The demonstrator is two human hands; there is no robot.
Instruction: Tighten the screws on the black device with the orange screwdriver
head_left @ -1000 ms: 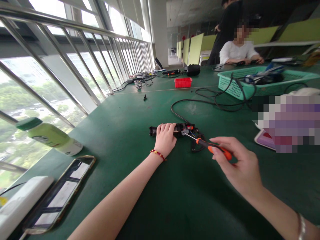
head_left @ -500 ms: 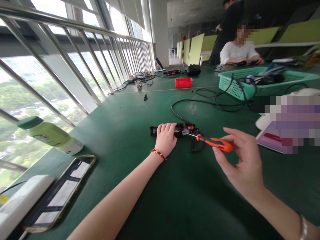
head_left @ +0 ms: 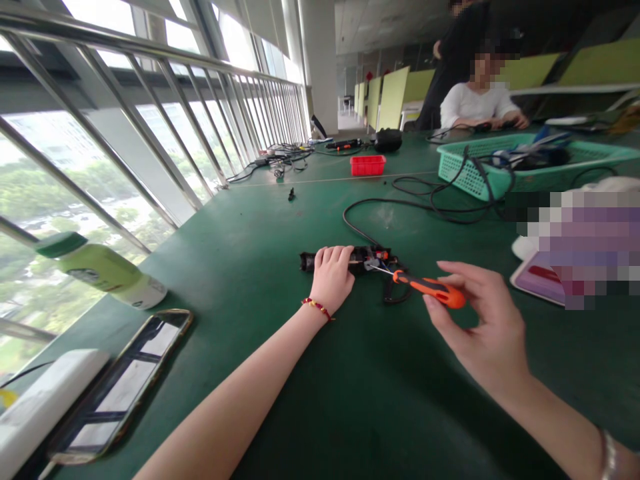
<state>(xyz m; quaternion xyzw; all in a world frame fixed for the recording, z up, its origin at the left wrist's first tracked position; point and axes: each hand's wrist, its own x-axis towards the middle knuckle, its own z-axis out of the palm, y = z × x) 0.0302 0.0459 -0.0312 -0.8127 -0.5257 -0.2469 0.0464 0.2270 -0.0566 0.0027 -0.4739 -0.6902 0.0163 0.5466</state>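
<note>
My left hand is wrapped over a black tube-shaped corded device lying on the green table, pressing it down. At its right end the inner parts show, with orange pieces and thin wires. My right hand holds a screwdriver with an orange and black handle, thumb below and fingers around its butt end. The screwdriver slants down to the left, and its tip meets the exposed end of the device. Whether the tip sits in a screw is too small to tell. A black cable runs back from the device.
A red bin and a small black piece lie farther back. The teal basket holds cables and tools at right. At left are a bottle, a phone and a white block. A person in white sits opposite.
My right hand's fingers have shifted slightly on the screwdriver, and the handle end dips a little lower. My left hand and the device have stayed put.
</note>
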